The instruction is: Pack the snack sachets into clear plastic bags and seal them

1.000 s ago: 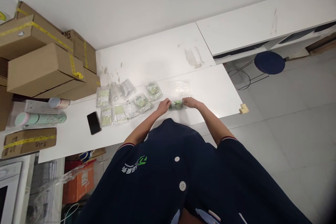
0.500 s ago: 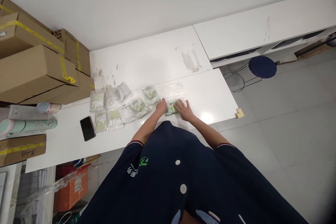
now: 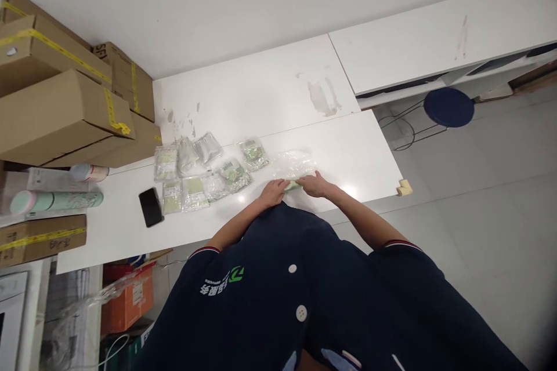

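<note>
Green flat packet in clear plastic, near the front edge of a white tabletop, between two bare hands. The left hand and right hand pinch its opposite ends, fingers bent; individual fingertips are too small to tell. Crinkled transparent film spreads just beyond; similar green-and-clear packets lie leftward.

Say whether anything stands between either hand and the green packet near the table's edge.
Nothing visible does: the left hand and right hand meet the green packet at its two ends. Clear plastic spreads from its far side; whether a thin layer covers the packet is unclear. The other packets lie to the left.
</note>
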Available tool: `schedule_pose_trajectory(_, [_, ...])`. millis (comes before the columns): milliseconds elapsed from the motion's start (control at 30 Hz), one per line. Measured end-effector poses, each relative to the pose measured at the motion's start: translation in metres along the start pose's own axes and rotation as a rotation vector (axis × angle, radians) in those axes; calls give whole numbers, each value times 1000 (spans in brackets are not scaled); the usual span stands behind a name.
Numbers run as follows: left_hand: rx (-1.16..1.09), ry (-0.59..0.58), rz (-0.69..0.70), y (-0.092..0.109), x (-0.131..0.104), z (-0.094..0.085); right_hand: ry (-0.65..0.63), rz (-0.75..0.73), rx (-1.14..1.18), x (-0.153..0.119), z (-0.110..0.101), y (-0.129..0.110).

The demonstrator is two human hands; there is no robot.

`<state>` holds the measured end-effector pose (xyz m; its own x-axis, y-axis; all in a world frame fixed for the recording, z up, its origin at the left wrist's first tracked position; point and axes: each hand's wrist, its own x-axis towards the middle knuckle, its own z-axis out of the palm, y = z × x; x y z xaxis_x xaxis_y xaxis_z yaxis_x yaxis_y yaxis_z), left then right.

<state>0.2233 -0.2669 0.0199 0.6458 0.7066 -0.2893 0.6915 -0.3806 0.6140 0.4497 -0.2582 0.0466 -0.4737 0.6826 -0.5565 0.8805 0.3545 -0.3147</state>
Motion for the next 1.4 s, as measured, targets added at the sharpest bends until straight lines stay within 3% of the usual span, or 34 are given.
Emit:
schedule_pose_trajectory(100, [-210, 25, -9, -11, -1, 2, -124, 2, 147, 1, -17, 13])
schedule_pose_trajectory(200, [-333, 58, -169, -22, 10, -1, -58, 7, 258, 16, -30, 33])
schedule_pose_trajectory(400, [-429, 132, -531, -37, 41, -3, 55, 289, 386, 55, -37, 55])
schedule_pose_trajectory(633, [-395, 203, -698, -37, 59, -5, 160, 367, 204, 67, -17, 46])
schedule_pose_trajectory(767, [-302, 181, -736, -32, 62, -7, 370, 258, -48, 69, -13, 37])
schedule_pose_trajectory(867, [-198, 134, -751, -26, 61, -11, 372, 222, -54, 74, -13, 36])
schedule_pose_trajectory(967, [-17, 46, -727, -15, 58, -19, 273, 295, 11, 80, -14, 39])
schedule_pose_trajectory(1067, [250, 106, -597, -4, 58, -25, 251, 312, 28, 83, -15, 41])
schedule_pose_trajectory(1133, [362, 135, -368, 1, 60, -27, 295, 303, 42, 80, -14, 40])
schedule_pose_trajectory(1200, [389, 58, -99, 3, 62, -25, 389, 313, 101, 73, -10, 41])
schedule_pose_trajectory(1267, [387, -21, 44, 3, 63, -20, 536, 406, 231, 60, -2, 43])
schedule_pose_trajectory(1333, [384, -44, 20, 3, 64, -14, 666, 601, 458, 44, 10, 47])
schedule_pose_trajectory(1400, [379, -58, -53, 7, 65, -9, 688, 783, 760, 28, 25, 49])
